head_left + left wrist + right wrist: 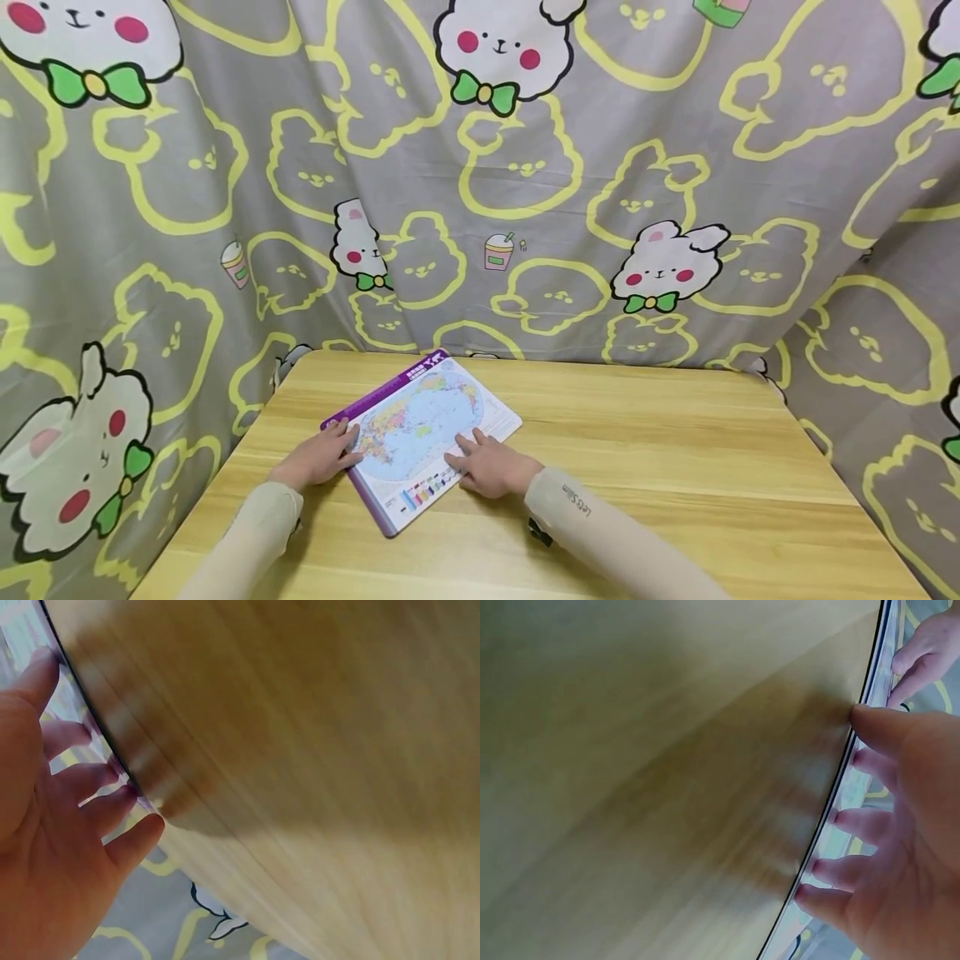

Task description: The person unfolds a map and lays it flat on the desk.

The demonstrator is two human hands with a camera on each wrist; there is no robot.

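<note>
A world map sheet [427,417] with a purple border lies flat at an angle on the wooden table. My left hand [324,457] rests at its left edge, fingertips on the printed surface. In the left wrist view the left hand [67,795] has its fingers spread along the sheet's dark edge. My right hand [491,467] touches the map near its front right edge, fingers spread. The right wrist view shows the right hand [900,832] with its fingertips along that edge and the other hand beyond. Neither hand is curled round anything.
The wooden table [675,467] stretches to the right of the map and in front of it. A grey curtain [540,183] with yellow outlines and white cartoon animals hangs behind the table and along both sides.
</note>
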